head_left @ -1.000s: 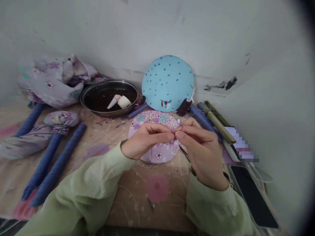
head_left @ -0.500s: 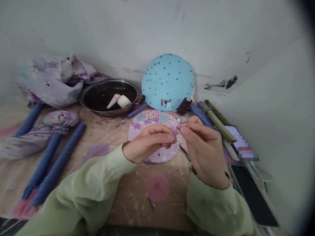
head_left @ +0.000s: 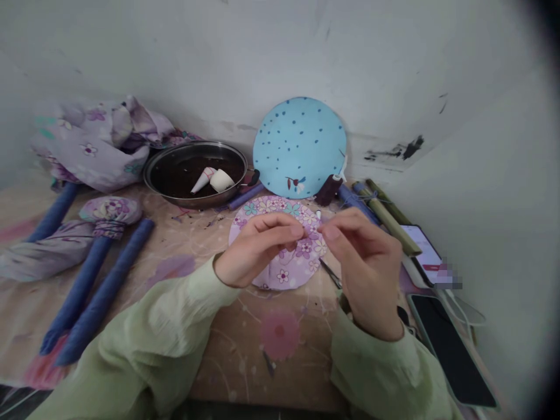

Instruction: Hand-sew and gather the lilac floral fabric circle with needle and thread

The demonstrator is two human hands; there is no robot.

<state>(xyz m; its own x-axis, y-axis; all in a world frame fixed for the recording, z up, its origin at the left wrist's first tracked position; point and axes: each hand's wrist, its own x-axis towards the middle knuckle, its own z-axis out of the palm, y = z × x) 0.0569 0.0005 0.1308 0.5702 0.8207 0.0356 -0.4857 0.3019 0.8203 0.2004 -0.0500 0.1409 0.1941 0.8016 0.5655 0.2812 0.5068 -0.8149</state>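
Both hands hover over a round purple floral cloth piece lying on the table. My left hand has its thumb and index finger pinched; whatever sits between them is too small to make out. Just to its right, my right hand is also pinched, thumb against index finger, on something too fine to see. A small gap separates the two sets of fingertips. Partly under my right hand, a dark slim tool rests at the cloth's edge. A dark thread spool stands behind.
A blue dotted disc leans on the wall beside a metal pan holding white pieces. Blue wrapped rods and floral cloth lie left. Bamboo pieces, a lit phone and a dark phone are right.
My fingertips have moved slightly apart, the left hand going a little left and up. The right hand's fingers have closed in more and shifted slightly right.
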